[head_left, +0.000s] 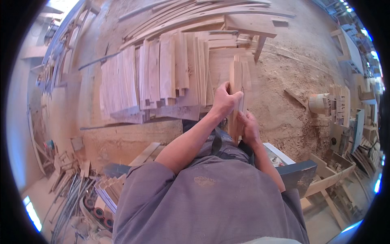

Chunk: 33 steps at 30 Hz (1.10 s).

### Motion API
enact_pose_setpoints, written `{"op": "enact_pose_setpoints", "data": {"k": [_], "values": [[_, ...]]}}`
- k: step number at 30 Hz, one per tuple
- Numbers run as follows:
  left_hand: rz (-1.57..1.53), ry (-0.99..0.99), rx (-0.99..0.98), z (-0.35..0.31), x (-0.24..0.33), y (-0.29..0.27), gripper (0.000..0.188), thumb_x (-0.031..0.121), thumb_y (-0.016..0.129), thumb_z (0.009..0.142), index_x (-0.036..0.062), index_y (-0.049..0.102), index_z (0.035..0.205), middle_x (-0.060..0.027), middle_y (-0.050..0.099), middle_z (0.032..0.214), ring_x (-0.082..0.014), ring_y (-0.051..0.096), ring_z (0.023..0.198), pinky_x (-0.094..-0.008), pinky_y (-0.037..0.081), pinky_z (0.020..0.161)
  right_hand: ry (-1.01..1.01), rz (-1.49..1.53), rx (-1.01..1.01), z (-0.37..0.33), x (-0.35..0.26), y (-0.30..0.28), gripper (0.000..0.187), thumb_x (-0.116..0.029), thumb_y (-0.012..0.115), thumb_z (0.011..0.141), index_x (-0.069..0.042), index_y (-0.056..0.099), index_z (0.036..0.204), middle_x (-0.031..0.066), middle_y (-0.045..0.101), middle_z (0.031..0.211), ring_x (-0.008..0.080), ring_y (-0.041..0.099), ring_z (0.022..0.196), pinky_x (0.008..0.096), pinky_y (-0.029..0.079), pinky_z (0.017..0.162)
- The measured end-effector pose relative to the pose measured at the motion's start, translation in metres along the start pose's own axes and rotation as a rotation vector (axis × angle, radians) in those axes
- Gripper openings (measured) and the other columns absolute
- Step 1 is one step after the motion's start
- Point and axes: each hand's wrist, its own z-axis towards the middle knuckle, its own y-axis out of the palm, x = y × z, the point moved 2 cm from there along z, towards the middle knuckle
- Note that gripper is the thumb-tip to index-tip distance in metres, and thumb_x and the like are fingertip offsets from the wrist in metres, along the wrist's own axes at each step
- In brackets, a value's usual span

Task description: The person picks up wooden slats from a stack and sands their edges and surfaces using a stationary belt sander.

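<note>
A few light wooden boards stand lengthwise in front of me, gathered face to face in both hands. My left hand is closed around their left side, thumb lying across the near face. Lower down on the right, my right hand grips the same boards near their close end. Just left of them, many cut wooden boards lie side by side in stacked rows on a low support. The lower ends of the held boards are partly hidden by my hands and body.
Long wooden strips lie beyond the stack. On the right are a pale bucket, a loose wood piece on the dusty floor and a wooden crate. Metal rods and wood scraps lie at lower left.
</note>
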Motion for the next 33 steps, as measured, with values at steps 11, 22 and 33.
{"op": "enact_pose_setpoints", "data": {"k": [11,22,33], "values": [[-0.043,-0.025,0.06,-0.03,-0.001,-0.105,0.061,0.009,0.071,0.085,-0.0107,0.05,0.14,-0.0121,0.071,0.103,-0.0145,0.066,0.089,-0.0286,0.055,0.079,0.01,-0.106,-0.023,0.016,0.008,0.104,0.029,-0.022,0.059,0.103,-0.001,0.063,0.122,0.0045,0.07,0.105,0.0118,0.065,0.091,0.0299,0.054,0.078],[-0.315,-0.121,-0.084,-0.036,0.009,-0.149,0.078,0.004,0.07,0.093,-0.0076,0.027,0.157,-0.0157,0.067,0.122,-0.0199,0.066,0.107,-0.0328,0.052,0.097,0.093,0.233,-0.12,0.013,0.009,0.126,0.044,-0.025,0.056,0.098,0.004,0.057,0.132,0.0145,0.069,0.114,0.0226,0.07,0.098,0.037,0.058,0.087],[-0.135,-0.096,-0.092,-0.029,0.015,-0.174,0.061,0.006,0.065,0.097,-0.0101,0.037,0.149,-0.0136,0.068,0.115,-0.0163,0.066,0.098,-0.031,0.053,0.091,-0.023,0.08,0.027,0.07,0.032,0.07,0.057,-0.009,0.051,0.073,0.007,0.057,0.128,0.0135,0.067,0.103,0.0219,0.068,0.085,0.0334,0.059,0.077]]}}
